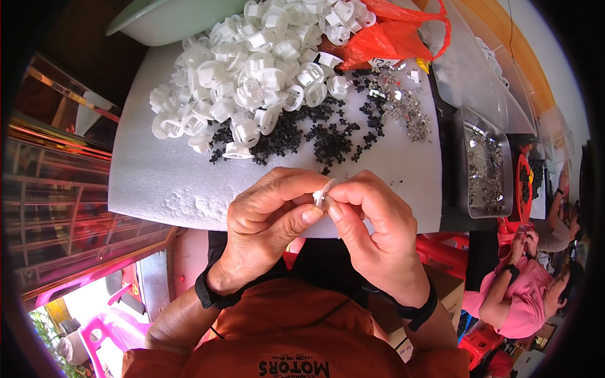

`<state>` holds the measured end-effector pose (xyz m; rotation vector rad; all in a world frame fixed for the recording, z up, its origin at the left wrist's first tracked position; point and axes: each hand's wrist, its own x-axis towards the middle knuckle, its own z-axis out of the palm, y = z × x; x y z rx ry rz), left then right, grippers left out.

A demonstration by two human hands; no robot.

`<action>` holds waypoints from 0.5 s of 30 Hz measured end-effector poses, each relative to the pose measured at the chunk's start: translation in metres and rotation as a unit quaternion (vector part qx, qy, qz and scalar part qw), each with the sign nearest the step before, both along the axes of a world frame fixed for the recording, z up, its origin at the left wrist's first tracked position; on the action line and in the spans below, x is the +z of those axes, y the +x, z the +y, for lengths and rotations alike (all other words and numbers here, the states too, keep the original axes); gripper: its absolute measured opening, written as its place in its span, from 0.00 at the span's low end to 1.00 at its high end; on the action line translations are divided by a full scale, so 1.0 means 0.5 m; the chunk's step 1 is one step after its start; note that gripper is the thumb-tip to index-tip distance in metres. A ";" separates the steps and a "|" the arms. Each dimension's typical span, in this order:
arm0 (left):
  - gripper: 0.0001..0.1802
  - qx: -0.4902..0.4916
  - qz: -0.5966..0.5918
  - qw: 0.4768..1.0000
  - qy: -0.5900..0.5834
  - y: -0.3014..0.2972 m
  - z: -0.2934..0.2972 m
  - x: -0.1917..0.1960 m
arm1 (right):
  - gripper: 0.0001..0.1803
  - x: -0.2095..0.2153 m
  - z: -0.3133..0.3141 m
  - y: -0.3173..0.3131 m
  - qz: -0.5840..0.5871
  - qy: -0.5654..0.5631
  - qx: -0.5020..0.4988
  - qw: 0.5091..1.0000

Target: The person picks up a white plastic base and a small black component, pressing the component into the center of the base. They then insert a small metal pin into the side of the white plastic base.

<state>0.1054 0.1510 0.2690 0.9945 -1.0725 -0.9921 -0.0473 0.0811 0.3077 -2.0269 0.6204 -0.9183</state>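
Both hands are held close together just above the near edge of the white foam surface (151, 176). One small white plastic ring (324, 191) is pinched between the thumb and fingertips of the left hand (268, 217) and the right hand (372, 230), each grip closed narrowly on it. Farther back on the surface, a heap of white plastic rings (252, 69) is piled, with small black cross-shaped pieces (315, 135) scattered just beside it and shiny metal clips (403, 104) to their right. An orange plastic bag (391, 34) lies behind.
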 end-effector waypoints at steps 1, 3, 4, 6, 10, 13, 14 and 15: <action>0.16 0.001 -0.010 1.000 -0.006 -0.001 -0.001 0.000 | 0.10 -0.001 0.000 0.000 0.000 0.000 -0.001 1.000; 0.15 0.006 -0.010 1.000 -0.002 -0.004 0.001 0.000 | 0.09 -0.003 0.002 0.001 0.003 0.021 -0.006 1.000; 0.15 0.012 -0.011 1.000 0.001 -0.004 0.001 0.001 | 0.09 -0.003 0.003 0.000 0.002 0.022 -0.006 1.000; 0.15 0.012 -0.031 0.999 -0.003 -0.001 0.001 -0.002 | 0.04 -0.005 0.004 -0.001 0.018 0.055 -0.001 0.998; 0.14 0.026 -0.096 0.995 -0.001 0.000 0.003 0.002 | 0.03 -0.013 0.008 -0.001 0.022 0.107 0.000 0.994; 0.13 0.021 -0.024 0.999 0.023 -0.005 0.004 -0.003 | 0.03 -0.013 0.006 0.002 0.009 0.150 -0.004 0.989; 0.13 0.021 -0.022 0.999 0.022 -0.006 0.002 -0.002 | 0.03 -0.011 0.005 0.003 0.003 0.152 0.004 0.988; 0.13 -0.008 0.034 0.999 0.024 -0.005 -0.001 -0.001 | 0.04 -0.008 0.003 0.004 -0.002 0.153 0.013 0.988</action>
